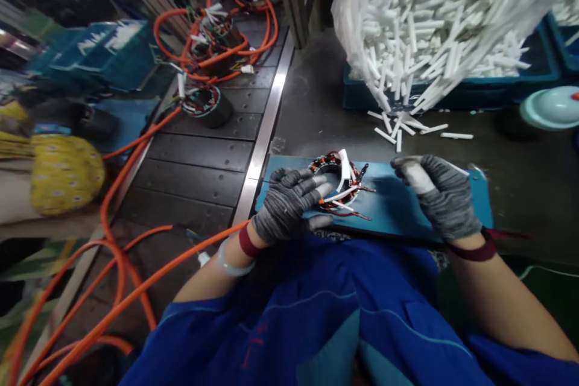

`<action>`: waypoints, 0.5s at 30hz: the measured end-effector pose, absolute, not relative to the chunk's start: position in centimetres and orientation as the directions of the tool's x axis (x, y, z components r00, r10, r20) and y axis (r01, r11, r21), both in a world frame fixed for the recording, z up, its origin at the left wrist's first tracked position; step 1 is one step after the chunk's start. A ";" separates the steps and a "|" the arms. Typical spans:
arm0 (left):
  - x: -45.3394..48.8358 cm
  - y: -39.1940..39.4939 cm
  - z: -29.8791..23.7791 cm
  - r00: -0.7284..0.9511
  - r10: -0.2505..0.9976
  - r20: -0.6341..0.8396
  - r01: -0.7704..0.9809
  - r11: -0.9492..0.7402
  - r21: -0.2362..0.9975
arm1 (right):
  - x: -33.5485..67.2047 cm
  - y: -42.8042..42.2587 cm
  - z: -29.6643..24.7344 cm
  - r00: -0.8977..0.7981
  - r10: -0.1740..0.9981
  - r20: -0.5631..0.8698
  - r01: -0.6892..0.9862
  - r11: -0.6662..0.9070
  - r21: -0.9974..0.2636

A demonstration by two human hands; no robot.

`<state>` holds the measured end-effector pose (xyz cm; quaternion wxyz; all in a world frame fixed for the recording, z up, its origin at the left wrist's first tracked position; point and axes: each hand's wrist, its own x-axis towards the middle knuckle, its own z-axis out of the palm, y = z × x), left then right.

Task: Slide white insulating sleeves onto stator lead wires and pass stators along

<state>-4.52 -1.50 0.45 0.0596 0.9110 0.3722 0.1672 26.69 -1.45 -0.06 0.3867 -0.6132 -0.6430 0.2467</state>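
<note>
A ring-shaped motor stator (316, 163) with dark-red and black windings lies on a blue mat (389, 202). White tubes (344, 166) stand and lie on its wires, and loose lead ends point right. My left hand (289, 202), in a grey glove with pale fingertips, rests at the stator's left side with its fingers stretched out over the rim. My right hand (438, 196), gloved alike, is over the mat's right part, apart from the stator. Its fingers are curled together; what they hold, if anything, is hidden. A thin white edge shows behind its knuckles.
A plastic bag (357, 18) of white tubes sits in a blue bin (497, 87), with several tubes (398, 126) spilled before it. A pale-blue lidded container (547, 108) stands right. Left, a slatted conveyor (212, 157) carries stators with orange cables (181, 259). A co-worker's yellow sleeve (67, 172) is far left.
</note>
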 end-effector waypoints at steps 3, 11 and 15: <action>-3.7 -1.4 -0.6 0.681 0.696 0.227 0.640 -0.717 0.276 | 27.7 1.9 -1.6 0.069 0.967 0.247 0.775 0.104 -0.624; -0.9 -1.3 -3.1 0.393 0.866 0.311 0.861 -0.465 0.206 | 26.5 9.8 -5.0 -0.018 0.960 0.278 0.899 0.137 -0.415; -1.1 -1.4 -2.8 0.313 0.878 0.363 0.861 -0.423 0.282 | 25.8 6.7 -4.0 0.050 0.951 0.307 0.823 0.135 -0.552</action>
